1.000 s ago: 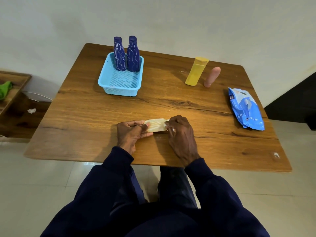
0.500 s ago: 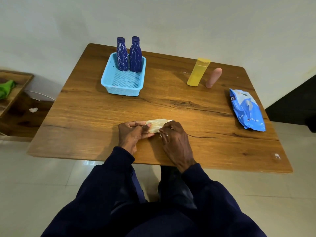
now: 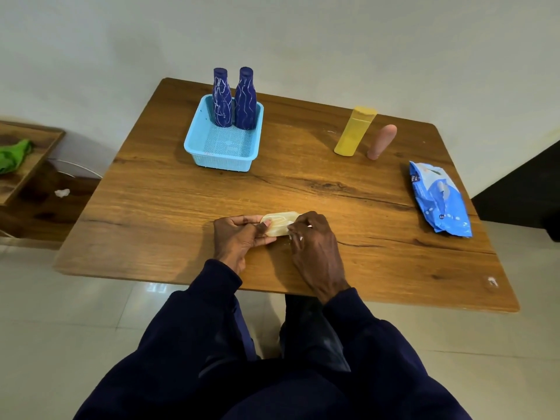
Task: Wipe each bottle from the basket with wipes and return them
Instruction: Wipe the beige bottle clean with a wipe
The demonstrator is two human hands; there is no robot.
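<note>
Your left hand (image 3: 239, 237) pinches one end of a pale folded wipe (image 3: 278, 224) between thumb and fingers. Your right hand (image 3: 315, 247) curls over the other end and grips it, low over the near middle of the surface (image 3: 151, 207). Two dark blue bottles (image 3: 222, 98) stand upright, side by side, at the far end of the light blue basket (image 3: 221, 162). To your right a yellow bottle (image 3: 354, 131) and a pink bottle (image 3: 381, 142) stand on the surface. The blue wipes pack (image 3: 439, 201) lies near the right edge.
</note>
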